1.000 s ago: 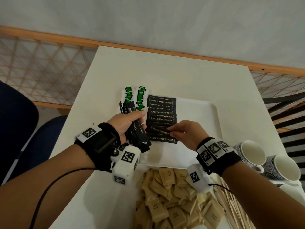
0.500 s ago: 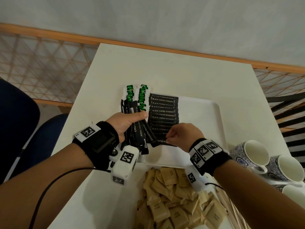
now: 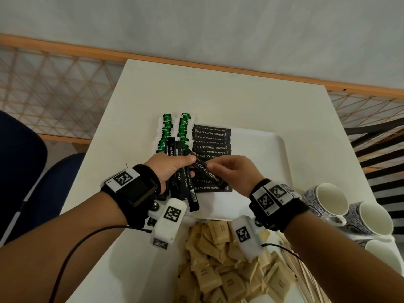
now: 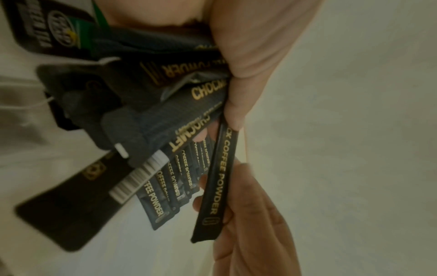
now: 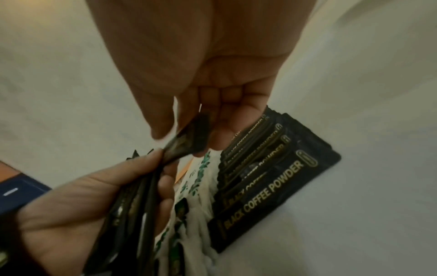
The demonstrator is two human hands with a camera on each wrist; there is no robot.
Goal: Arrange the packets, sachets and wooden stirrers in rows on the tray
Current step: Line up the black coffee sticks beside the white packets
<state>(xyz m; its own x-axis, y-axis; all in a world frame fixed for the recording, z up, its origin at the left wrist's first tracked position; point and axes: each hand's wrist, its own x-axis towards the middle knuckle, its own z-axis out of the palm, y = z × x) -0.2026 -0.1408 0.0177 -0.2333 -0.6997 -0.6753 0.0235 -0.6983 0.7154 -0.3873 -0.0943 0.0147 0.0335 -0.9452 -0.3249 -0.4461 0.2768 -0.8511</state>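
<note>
Coffee sticks [image 3: 211, 147] already lie in one overlapping row on the tray [image 3: 265, 149], beside green-printed packets [image 3: 167, 130]. Right hand [image 3: 235, 173] fingers pinch another stick [image 3: 206, 171] from the left hand's [image 3: 170, 168] clenched bundle [image 3: 182, 189] — brown sachets [image 3: 220, 272] and stirrers [image 3: 306, 274] remain unsorted.

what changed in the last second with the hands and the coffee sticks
The right hand left the near end of the black coffee row, where it had been setting a stick down, and moved left to the bundle in the left hand. It now pinches a fresh black coffee stick there. The left hand's grip on the bundle is unchanged, as are the green sachets, tray and brown packets.
</note>
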